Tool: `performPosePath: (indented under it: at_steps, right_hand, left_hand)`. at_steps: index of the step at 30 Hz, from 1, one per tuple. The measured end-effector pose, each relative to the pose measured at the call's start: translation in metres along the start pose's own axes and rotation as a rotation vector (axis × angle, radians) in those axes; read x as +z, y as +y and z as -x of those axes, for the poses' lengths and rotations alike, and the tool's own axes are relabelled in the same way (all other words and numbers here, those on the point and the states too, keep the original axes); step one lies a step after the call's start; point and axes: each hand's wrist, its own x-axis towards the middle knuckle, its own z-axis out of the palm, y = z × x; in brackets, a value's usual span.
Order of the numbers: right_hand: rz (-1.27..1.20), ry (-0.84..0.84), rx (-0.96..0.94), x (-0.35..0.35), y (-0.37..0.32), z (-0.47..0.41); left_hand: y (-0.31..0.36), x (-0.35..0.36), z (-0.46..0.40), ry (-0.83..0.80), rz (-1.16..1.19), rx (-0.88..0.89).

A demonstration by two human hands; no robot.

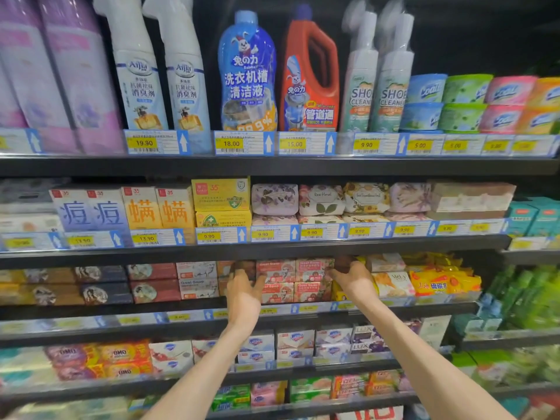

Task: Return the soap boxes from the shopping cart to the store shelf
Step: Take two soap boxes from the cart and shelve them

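Pink Goat Soap boxes [295, 278] stand two high and two wide on the third shelf [181, 307] down. My left hand [244, 287] holds the stack's left side, thumb on the front of the lower left box and fingers reaching into the shadow beside it. My right hand [353, 278] holds the stack's right side, with its fingers curled round the edge of the upper right box. The fingertips of both hands are dark and partly hidden under the shelf above. The shopping cart is out of view.
White Goat Soap boxes [198, 280] sit just left of my left hand, and yellow soap packs [439, 281] lie right of my right hand. Shelves above hold boxed soaps [222, 204] and cleaner bottles [247, 74]. More soaps [295, 344] fill the shelves below my arms.
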Motion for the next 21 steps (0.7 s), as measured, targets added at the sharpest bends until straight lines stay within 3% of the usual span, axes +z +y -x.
performPosePath:
  at_steps: [5,13,21]
  right_hand:
    - [-0.010,0.029,-0.088,0.001,0.005,0.015]
    - [-0.099,0.198,-0.383,0.020,0.022,0.060]
    - [0.203,-0.137,-0.726,0.091,-0.023,0.116]
  left_hand:
    - [-0.018,-0.011,0.010,0.010,0.013,0.084]
    - [-0.040,-0.062,0.047,-0.011,-0.264,0.242]
    - [-0.098,-0.159,0.087,0.027,-0.444,0.420]
